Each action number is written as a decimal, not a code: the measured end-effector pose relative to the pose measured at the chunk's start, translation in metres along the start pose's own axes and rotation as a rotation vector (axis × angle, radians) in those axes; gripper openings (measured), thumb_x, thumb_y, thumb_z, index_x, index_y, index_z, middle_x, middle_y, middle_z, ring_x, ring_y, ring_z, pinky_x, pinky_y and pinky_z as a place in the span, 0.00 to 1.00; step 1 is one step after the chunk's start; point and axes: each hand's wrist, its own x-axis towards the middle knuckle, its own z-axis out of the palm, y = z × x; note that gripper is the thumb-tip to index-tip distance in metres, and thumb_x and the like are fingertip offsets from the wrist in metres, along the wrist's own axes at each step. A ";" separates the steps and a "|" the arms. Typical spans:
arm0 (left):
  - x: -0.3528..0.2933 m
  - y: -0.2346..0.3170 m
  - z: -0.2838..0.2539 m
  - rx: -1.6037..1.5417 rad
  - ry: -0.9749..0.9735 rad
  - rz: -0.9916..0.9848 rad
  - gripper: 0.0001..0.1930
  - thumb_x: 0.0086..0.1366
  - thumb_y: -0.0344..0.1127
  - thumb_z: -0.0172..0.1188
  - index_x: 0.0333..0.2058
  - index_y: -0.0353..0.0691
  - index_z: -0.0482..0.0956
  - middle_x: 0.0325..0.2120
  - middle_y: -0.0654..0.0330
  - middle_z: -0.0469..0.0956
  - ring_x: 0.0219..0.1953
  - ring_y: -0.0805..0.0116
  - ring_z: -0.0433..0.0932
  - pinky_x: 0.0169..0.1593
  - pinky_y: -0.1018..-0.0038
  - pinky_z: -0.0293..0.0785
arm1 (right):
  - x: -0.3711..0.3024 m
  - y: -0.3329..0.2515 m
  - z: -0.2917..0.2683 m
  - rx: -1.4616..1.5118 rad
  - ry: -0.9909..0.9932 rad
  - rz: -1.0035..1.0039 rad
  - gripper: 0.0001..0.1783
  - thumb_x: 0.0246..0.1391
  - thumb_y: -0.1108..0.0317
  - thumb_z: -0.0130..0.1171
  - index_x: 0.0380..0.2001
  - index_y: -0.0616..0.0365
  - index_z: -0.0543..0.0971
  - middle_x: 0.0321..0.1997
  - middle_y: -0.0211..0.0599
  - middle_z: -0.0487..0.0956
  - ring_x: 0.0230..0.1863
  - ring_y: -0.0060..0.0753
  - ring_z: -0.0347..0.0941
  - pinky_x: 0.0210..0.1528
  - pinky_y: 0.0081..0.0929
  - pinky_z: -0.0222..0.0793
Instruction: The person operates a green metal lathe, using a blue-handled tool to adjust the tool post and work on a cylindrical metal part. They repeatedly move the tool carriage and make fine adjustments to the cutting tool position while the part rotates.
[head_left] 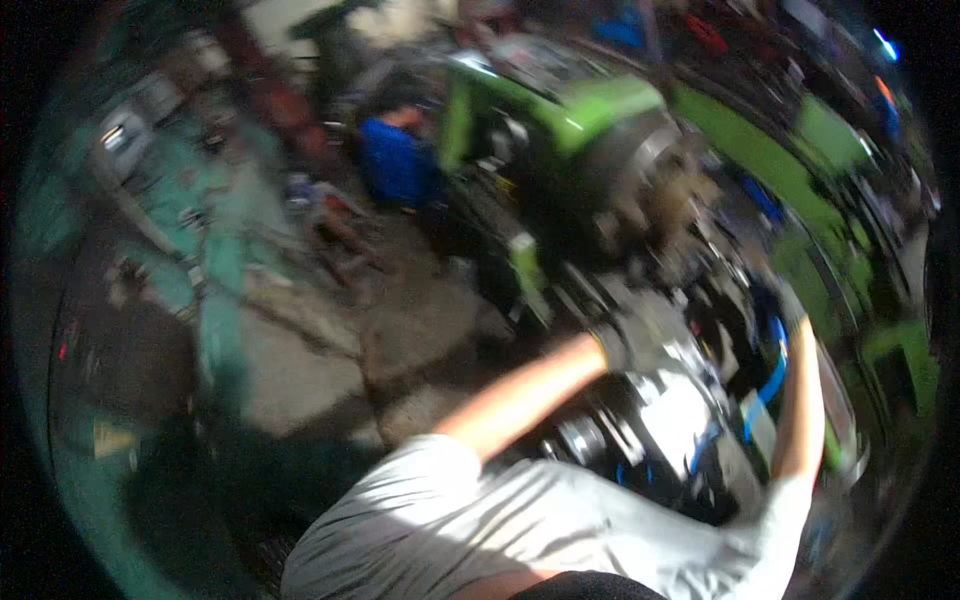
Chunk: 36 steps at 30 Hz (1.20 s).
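Note:
A large green lathe [620, 105] fills the view's right half, its round chuck [645, 165] beyond my hands. My left hand [628, 342], in a dark glove, rests at the metal carriage [660, 365] on the machine's near side. Farther right, my right hand [787, 302] reaches to the carriage's far side, next to a bent blue hose [770, 385]. Motion blur smears the fingers of both hands, so what they touch or hold cannot be made out. Several shiny round parts [580, 438] sit below my left forearm.
A person in blue [400, 160] is at the far side, left of the lathe's headstock. Concrete floor with green patches [225, 330] lies to the left. A red stand-like object [345, 235] is on it. Green machine panels [800, 200] run along the right.

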 end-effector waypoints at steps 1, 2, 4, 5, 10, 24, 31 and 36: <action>-0.004 -0.015 0.003 -0.052 0.103 0.042 0.26 0.52 0.62 0.68 0.32 0.42 0.86 0.32 0.48 0.81 0.36 0.46 0.79 0.42 0.51 0.74 | 0.010 -0.006 0.001 -0.003 -0.043 0.009 0.22 0.72 0.49 0.51 0.50 0.55 0.82 0.44 0.29 0.82 0.41 0.25 0.73 0.45 0.27 0.72; -0.007 -0.030 0.006 -0.097 0.206 0.092 0.25 0.51 0.60 0.70 0.31 0.42 0.86 0.33 0.48 0.81 0.36 0.47 0.80 0.42 0.51 0.74 | 0.022 -0.015 0.002 0.004 -0.081 0.027 0.21 0.72 0.50 0.51 0.52 0.55 0.82 0.45 0.32 0.82 0.43 0.26 0.74 0.48 0.27 0.72; -0.011 -0.007 0.021 -0.151 0.202 0.125 0.28 0.50 0.58 0.73 0.42 0.44 0.85 0.38 0.54 0.83 0.41 0.48 0.80 0.48 0.55 0.74 | 0.023 -0.014 -0.002 0.044 -0.079 0.093 0.21 0.72 0.52 0.53 0.54 0.57 0.80 0.48 0.36 0.83 0.48 0.29 0.77 0.52 0.28 0.73; -0.011 -0.010 0.029 -0.140 0.255 0.144 0.27 0.51 0.59 0.73 0.42 0.45 0.85 0.39 0.53 0.82 0.43 0.47 0.80 0.49 0.54 0.73 | 0.021 -0.016 -0.001 0.047 -0.084 0.097 0.22 0.72 0.53 0.54 0.56 0.58 0.80 0.50 0.39 0.83 0.50 0.30 0.78 0.55 0.28 0.73; -0.009 -0.012 0.035 -0.115 0.186 0.142 0.27 0.54 0.58 0.71 0.48 0.48 0.85 0.44 0.52 0.81 0.50 0.48 0.78 0.57 0.52 0.69 | -0.011 -0.035 0.022 -0.109 -0.003 0.049 0.23 0.72 0.50 0.52 0.54 0.57 0.81 0.42 0.35 0.84 0.40 0.30 0.78 0.46 0.32 0.76; -0.009 -0.012 0.039 -0.107 0.189 0.149 0.30 0.53 0.60 0.71 0.50 0.47 0.84 0.44 0.52 0.81 0.49 0.47 0.78 0.58 0.52 0.69 | 0.002 -0.032 -0.015 -0.170 -0.051 -0.033 0.32 0.70 0.45 0.54 0.58 0.64 0.77 0.53 0.43 0.84 0.43 0.30 0.82 0.43 0.25 0.80; -0.007 -0.011 0.037 -0.142 0.134 0.106 0.31 0.54 0.62 0.70 0.50 0.48 0.84 0.44 0.51 0.81 0.50 0.47 0.77 0.59 0.51 0.69 | -0.002 -0.048 -0.018 -0.245 -0.132 -0.196 0.23 0.69 0.50 0.58 0.51 0.60 0.82 0.44 0.37 0.87 0.39 0.28 0.83 0.43 0.26 0.82; -0.008 -0.007 0.035 -0.102 0.140 0.110 0.32 0.53 0.63 0.70 0.50 0.47 0.84 0.44 0.51 0.81 0.50 0.46 0.77 0.59 0.50 0.69 | -0.006 -0.049 -0.023 -0.163 -0.151 -0.072 0.23 0.69 0.49 0.58 0.49 0.59 0.83 0.43 0.37 0.87 0.39 0.28 0.83 0.43 0.27 0.83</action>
